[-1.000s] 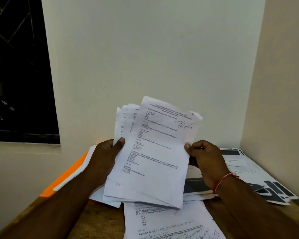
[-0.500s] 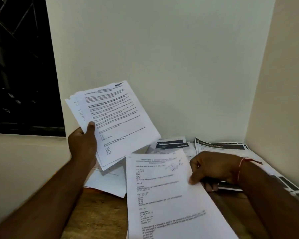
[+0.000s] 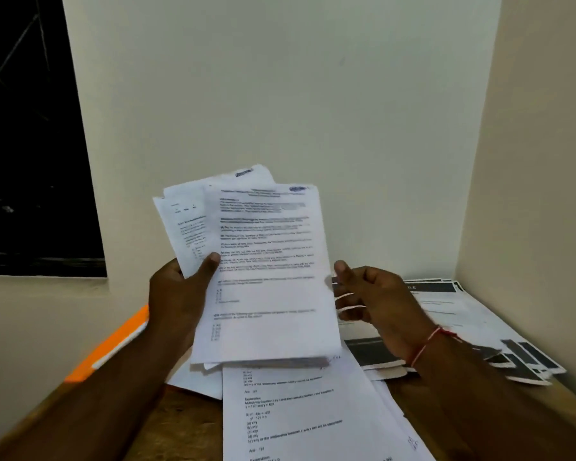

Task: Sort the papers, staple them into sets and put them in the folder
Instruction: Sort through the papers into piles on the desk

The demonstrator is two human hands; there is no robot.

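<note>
A: Papers: what do they look like, and where are they?
B: Stack of papers [image 3: 266, 277], white sheets w/ black printed txt, too blurred to read. Small blue logo at top R corner of the front pg. Sheets are fanned, w/ a few corners poking out top L behind the front one. It's held upright above the desk, mid-frame, in front of the back wall.

A: And the desk, the room?
B: Wooden desk [image 3: 187, 424], tucked in a corner btw two pale walls. Loose sheet [image 3: 300, 414] w/ printed maths Qs lies flat just below the stack, more white sheets partly under it. To the R there's a pile of dark-banded printouts [image 3: 463, 314], fanned out toward the side wall. At the L edge an orange folder [image 3: 110, 347] lies flat, a white sheet overlapping it. Dark window [image 3: 30, 144] far L, black outside.

A: Hands?
B: The left hand [image 3: 177, 301] grips the stack's L side, thumb across the front, fingers behind. The right hand [image 3: 369, 297] is at the stack's R edge, thumb up, fingers loosely curled w/ tips just beside the paper. Can't tell if it's got hold of a sheet or is only touching. Red thread [image 3: 428, 341] round that wrist. Both forearms bare, coming up from the bottom corners.
</note>
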